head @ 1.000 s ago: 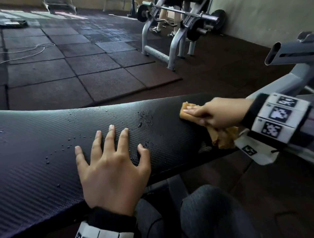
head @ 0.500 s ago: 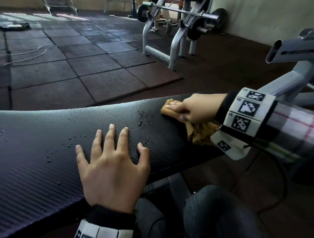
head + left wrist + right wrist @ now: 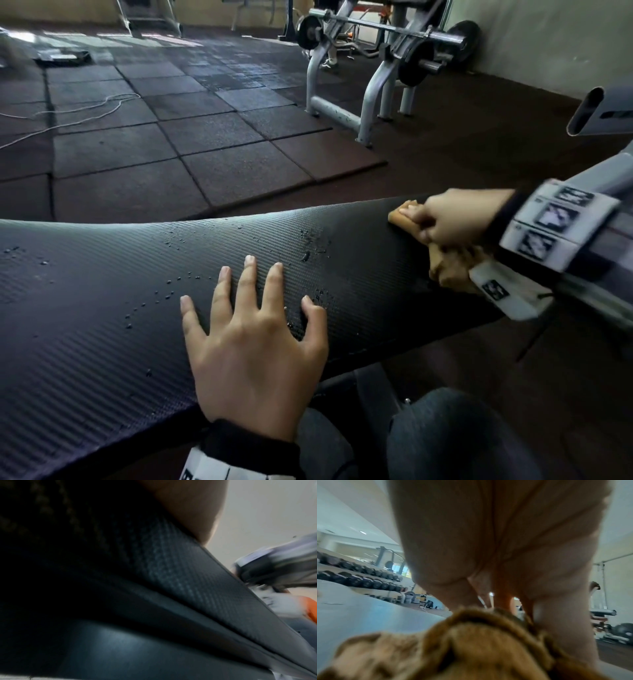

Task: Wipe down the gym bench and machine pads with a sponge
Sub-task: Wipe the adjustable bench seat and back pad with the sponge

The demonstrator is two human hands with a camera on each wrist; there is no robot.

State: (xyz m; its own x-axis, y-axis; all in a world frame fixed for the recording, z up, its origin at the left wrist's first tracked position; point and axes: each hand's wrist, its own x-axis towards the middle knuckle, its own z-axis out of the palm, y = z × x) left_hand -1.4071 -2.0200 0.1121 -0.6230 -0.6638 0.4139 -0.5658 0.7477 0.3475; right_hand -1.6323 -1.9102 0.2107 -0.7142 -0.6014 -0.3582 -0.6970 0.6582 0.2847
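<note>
Bench wipe under way, most of the pad not yet reached.

I read my right hand (image 3: 448, 222) curled around the tan sponge (image 3: 404, 216), pressing it on the bench pad (image 3: 102, 291) at its right end; left hand (image 3: 253, 342) flat, fingers spread, bracing mid-pad. Water droplets (image 3: 311, 243) dot the middle and left, so I judge that stretch unwiped, machine pads too.

Dim gym interior, pale daylight patches on the floor mats (image 3: 144, 44) at the far left, soft sheen on the bench pad (image 3: 102, 274), right hand (image 3: 452, 222) motion-blurred, straight lines bowed at the edges, left wrist view mostly black, right wrist view close and out of focus
</note>
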